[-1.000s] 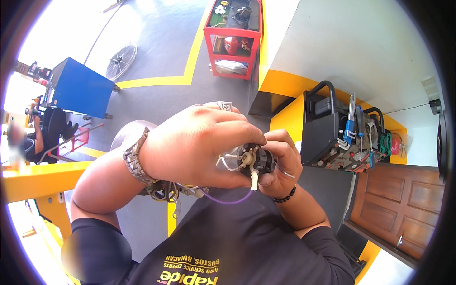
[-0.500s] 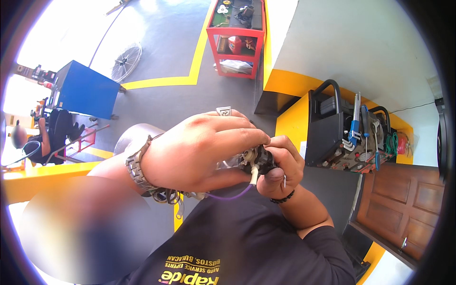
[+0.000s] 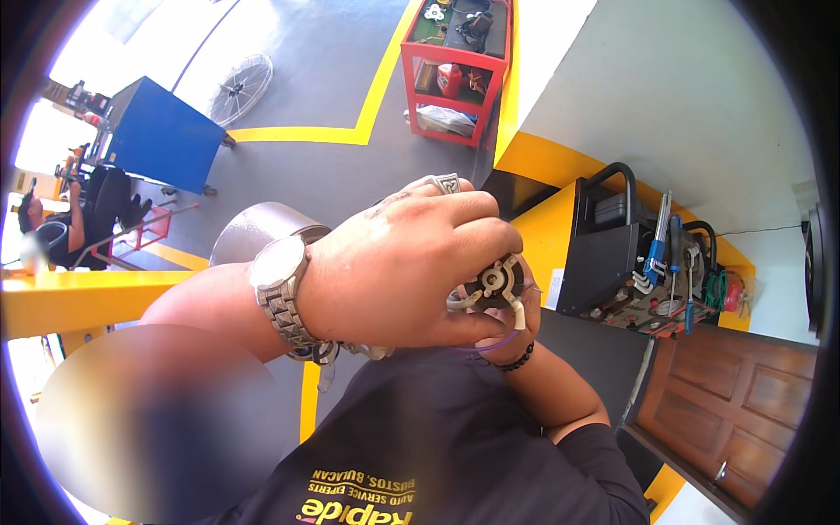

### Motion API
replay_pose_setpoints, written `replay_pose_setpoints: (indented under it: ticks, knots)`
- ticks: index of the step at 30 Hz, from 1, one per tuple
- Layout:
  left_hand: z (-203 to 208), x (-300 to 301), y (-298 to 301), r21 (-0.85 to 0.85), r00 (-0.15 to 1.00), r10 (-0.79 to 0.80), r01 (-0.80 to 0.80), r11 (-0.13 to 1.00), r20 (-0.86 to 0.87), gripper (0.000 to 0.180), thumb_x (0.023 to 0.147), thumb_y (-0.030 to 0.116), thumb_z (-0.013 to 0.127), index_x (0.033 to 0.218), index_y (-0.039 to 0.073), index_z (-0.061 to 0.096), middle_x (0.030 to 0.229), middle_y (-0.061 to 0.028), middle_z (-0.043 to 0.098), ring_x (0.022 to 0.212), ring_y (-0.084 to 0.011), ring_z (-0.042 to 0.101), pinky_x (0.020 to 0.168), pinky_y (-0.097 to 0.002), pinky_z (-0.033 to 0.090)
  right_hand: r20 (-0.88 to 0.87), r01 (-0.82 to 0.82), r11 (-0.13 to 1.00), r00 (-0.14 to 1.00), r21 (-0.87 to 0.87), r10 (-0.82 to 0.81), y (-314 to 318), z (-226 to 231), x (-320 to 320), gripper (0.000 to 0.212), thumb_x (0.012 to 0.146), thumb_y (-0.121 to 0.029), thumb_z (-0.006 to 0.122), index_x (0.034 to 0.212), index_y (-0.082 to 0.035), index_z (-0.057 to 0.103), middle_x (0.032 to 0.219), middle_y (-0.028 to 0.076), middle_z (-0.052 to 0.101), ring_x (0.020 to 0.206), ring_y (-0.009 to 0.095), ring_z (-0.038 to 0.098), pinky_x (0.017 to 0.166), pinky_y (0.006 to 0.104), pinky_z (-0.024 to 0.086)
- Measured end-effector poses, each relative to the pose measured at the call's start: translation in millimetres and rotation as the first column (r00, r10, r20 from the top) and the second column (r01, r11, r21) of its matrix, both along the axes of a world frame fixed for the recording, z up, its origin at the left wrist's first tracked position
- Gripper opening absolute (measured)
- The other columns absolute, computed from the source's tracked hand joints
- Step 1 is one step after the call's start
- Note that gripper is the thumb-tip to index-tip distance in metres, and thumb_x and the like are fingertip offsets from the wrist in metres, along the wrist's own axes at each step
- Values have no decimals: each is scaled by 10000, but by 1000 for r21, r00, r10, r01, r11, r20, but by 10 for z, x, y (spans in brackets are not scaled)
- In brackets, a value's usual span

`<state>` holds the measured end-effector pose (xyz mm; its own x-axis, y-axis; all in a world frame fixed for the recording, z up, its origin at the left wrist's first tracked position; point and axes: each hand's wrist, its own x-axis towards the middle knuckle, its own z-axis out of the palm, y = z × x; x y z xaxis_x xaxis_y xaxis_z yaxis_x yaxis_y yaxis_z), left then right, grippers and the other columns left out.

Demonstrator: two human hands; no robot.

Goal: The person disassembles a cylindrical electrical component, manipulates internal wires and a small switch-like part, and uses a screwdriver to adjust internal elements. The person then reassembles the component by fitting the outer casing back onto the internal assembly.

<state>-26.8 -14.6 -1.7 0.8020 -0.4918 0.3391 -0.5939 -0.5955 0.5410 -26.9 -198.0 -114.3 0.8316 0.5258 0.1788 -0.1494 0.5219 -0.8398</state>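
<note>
Between my two hands is a small round black mechanical part (image 3: 497, 282) with a metal centre, pale arms and a cream elbow fitting. A thin purple tube (image 3: 500, 345) runs from that fitting below the hands. My left hand (image 3: 402, 262), with a ring and a metal watch, curls over the part from the left, its thumb beneath. From behind and to the right, my right hand (image 3: 514, 341), above a black bead bracelet, holds the same part. Most of the right fingers are hidden behind the left hand and the part.
A grey metal cylinder (image 3: 254, 229) stands behind my left wrist. To the right is a black tool holder (image 3: 604, 262) with hex keys and screwdrivers. Farther off are a red shelf cart (image 3: 451, 96), a blue cabinet (image 3: 166, 136), a wheel (image 3: 241, 90) and another person (image 3: 77, 223).
The part has turned in my hands, and its round face now shows. My left hand has shifted right, covering more of my right hand. The view has shifted slightly.
</note>
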Motion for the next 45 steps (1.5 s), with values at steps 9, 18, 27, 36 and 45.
replay_pose_setpoints:
  ticks: [9,18,27,36,45]
  knots:
    - [-18,-25,-12,25,999,-5,4,1000,34,566,634,307,897,1083,58,659,854,-87,642,768,-272,652,738,-385,500,74,111,991,992,-77,-105,8,-224,-9,619,1047,-565,346,1252,-10,527,1244,138,498,1099,212,588,914,360,505]
    - [89,-37,-50,2,994,-105,105,994,19,631,630,225,880,1176,19,642,988,-126,651,862,-283,644,748,-381,501,541,64,995,841,-70,-15,28,-173,255,445,943,-440,643,1185,-71,587,1127,100,611,1019,236,641,848,366,524]
    - [44,-48,-19,-58,980,-187,184,981,-63,656,693,187,840,1297,46,624,1110,-113,679,894,-289,650,774,-394,513,-146,-232,973,961,23,233,67,248,48,846,933,-745,462,1313,3,573,1333,143,595,1237,252,594,1021,360,494]
    - [19,10,2,-76,989,-145,145,987,3,566,648,210,861,1165,72,677,866,-59,595,802,-247,626,703,-368,506,-339,-381,891,827,249,448,-88,-17,76,979,914,-835,273,1327,7,555,1318,150,600,1221,233,602,1035,361,492]
    - [10,74,44,-24,976,-191,195,981,108,554,614,236,887,1114,83,704,838,-48,592,775,-227,629,677,-356,503,-582,-217,800,585,559,565,-47,337,69,735,1007,-665,369,1343,-30,520,1188,145,656,1132,241,654,966,361,543]
